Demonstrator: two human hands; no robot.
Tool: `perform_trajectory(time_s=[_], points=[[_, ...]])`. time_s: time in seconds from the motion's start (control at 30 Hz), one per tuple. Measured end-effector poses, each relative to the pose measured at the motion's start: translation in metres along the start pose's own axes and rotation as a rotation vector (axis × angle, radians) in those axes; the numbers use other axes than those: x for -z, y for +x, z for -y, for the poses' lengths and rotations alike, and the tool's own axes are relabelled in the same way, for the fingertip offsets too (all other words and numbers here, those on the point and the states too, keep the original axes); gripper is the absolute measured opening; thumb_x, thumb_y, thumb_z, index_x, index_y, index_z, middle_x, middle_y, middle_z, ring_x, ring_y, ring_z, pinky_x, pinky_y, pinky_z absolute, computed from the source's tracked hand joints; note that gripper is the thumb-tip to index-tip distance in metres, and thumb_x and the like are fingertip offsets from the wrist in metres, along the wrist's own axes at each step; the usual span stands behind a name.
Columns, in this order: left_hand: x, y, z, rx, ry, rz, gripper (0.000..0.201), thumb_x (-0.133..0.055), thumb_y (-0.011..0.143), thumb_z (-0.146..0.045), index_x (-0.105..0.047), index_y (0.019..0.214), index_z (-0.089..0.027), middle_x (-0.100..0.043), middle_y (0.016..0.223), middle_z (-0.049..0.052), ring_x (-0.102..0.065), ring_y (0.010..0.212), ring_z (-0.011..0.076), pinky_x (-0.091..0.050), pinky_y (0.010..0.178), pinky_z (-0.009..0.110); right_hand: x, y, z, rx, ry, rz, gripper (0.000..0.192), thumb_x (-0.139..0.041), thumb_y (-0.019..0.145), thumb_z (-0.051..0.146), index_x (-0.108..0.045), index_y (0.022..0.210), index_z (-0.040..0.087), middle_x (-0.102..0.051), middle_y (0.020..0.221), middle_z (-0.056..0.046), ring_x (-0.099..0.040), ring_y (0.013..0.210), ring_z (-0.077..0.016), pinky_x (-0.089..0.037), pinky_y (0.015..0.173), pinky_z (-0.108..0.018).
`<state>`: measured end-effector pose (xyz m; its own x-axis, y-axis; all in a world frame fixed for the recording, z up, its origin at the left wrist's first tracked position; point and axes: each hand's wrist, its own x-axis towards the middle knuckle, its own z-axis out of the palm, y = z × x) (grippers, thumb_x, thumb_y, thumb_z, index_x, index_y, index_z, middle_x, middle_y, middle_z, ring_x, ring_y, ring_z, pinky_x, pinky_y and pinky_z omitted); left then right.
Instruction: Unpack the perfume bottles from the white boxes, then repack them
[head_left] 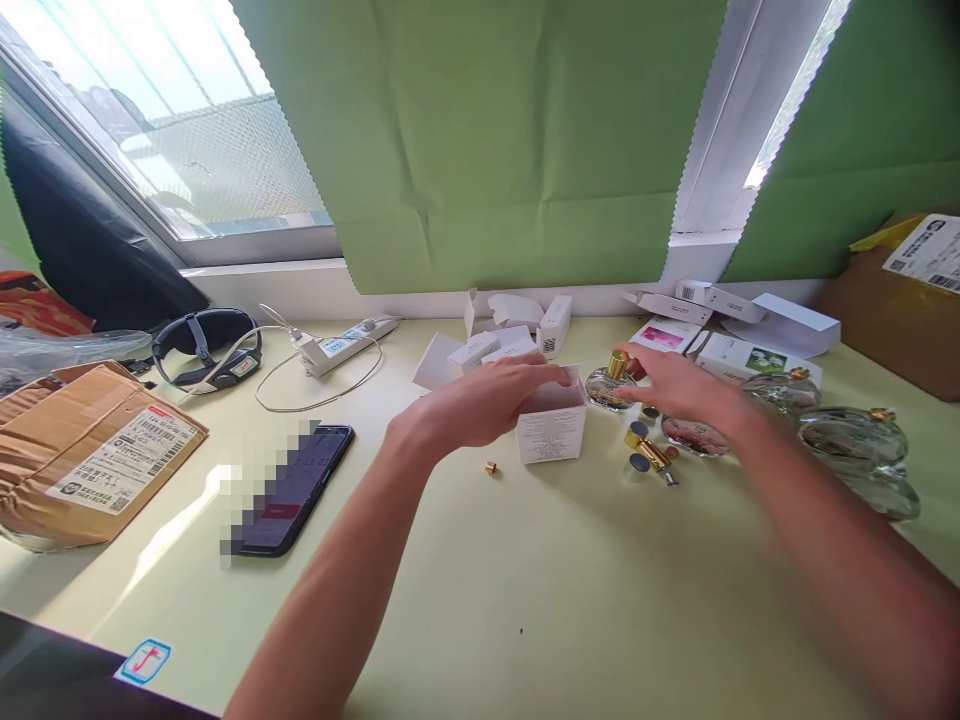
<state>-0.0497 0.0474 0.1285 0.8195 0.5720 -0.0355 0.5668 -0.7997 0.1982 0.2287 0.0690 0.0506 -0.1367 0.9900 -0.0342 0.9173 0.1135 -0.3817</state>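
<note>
My left hand is curled over the top of a small white carton, which stands upright with its top open and fine print on its front. Just right of it, my right hand has thumb and fingers around a glass perfume bottle with a gold neck. Part of the bottle is hidden by the fingers. Below the right hand lie gold spray parts and small dark-topped clear caps. A tiny gold-brown piece lies left of the carton.
More glass bottles stand at the right under my forearm. White cartons lie along the back, others at back right. A phone, power strip, black headset and brown parcel are on the left.
</note>
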Motion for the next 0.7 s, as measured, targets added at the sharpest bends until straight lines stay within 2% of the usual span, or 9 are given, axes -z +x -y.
perform_trajectory(time_s=[0.2, 0.43, 0.7], points=[[0.0002, 0.0011, 0.0012, 0.010, -0.014, 0.024, 0.052, -0.039, 0.090, -0.004, -0.047, 0.132, -0.035, -0.057, 0.122, 0.001, -0.054, 0.112, 0.0180, -0.044, 0.088, 0.030, -0.0052, 0.0054, -0.0018, -0.027, -0.022, -0.049, 0.061, -0.059, 0.083, 0.038, -0.041, 0.141, 0.024, -0.068, 0.115, -0.013, -0.065, 0.099, -0.0322, -0.049, 0.081, -0.041], [-0.0006, 0.0010, 0.0030, -0.002, -0.033, 0.018, 0.046, -0.040, 0.093, -0.009, -0.047, 0.130, -0.036, -0.057, 0.123, 0.000, -0.054, 0.112, 0.0176, -0.043, 0.085, 0.028, -0.0079, 0.0066, 0.0014, -0.029, -0.047, -0.087, 0.060, -0.061, 0.082, 0.036, -0.044, 0.139, 0.024, -0.070, 0.110, -0.011, -0.066, 0.096, -0.0323, -0.048, 0.079, -0.040], [-0.0010, 0.0018, 0.0032, 0.002, -0.037, 0.021, 0.047, -0.041, 0.092, -0.009, -0.046, 0.130, -0.035, -0.056, 0.126, 0.000, -0.054, 0.115, 0.0175, -0.041, 0.096, 0.031, -0.0079, 0.0056, 0.0003, -0.011, -0.034, -0.084, 0.061, -0.061, 0.082, 0.037, -0.044, 0.139, 0.024, -0.069, 0.112, -0.013, -0.066, 0.098, -0.0341, -0.049, 0.080, -0.041]])
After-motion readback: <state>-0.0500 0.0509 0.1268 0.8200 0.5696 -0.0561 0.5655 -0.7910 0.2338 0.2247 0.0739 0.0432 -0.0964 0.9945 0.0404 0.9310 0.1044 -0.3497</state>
